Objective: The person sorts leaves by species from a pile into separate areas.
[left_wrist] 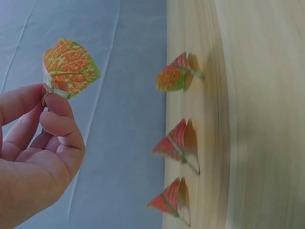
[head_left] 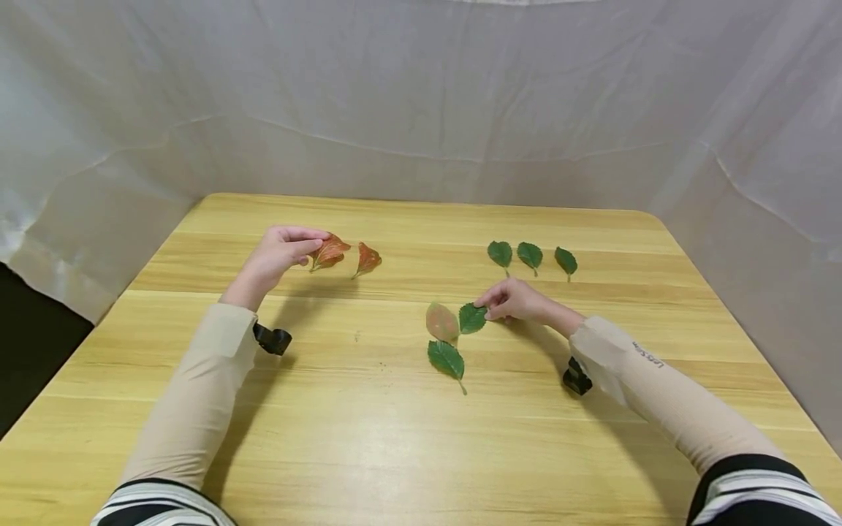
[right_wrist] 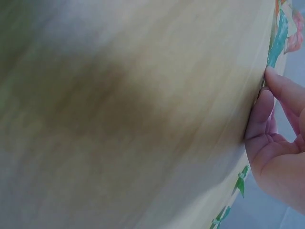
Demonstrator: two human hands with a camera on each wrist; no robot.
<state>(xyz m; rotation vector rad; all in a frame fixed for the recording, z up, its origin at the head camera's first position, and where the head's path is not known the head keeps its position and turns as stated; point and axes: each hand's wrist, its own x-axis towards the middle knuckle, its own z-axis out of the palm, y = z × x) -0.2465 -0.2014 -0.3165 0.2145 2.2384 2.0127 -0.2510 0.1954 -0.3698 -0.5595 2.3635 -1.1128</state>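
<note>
My left hand (head_left: 314,245) is raised a little over the far left of the wooden table (head_left: 368,438) and pinches an orange-red leaf (head_left: 331,250) by its base. In the left wrist view that leaf (left_wrist: 70,66) sits between thumb and forefinger of the left hand (left_wrist: 50,93), above three red leaves (left_wrist: 174,143) lying in a row. My right hand (head_left: 487,307) is low at the table's middle, its fingertips (right_wrist: 263,90) down on the wood, pinching the stem end of a green leaf (head_left: 471,318).
A pale reddish leaf (head_left: 441,321) and another green leaf (head_left: 447,359) lie just left of my right hand. Three green leaves (head_left: 529,254) lie in a row at the back right. One red leaf (head_left: 367,258) lies right of my left hand. White cloth walls surround the table.
</note>
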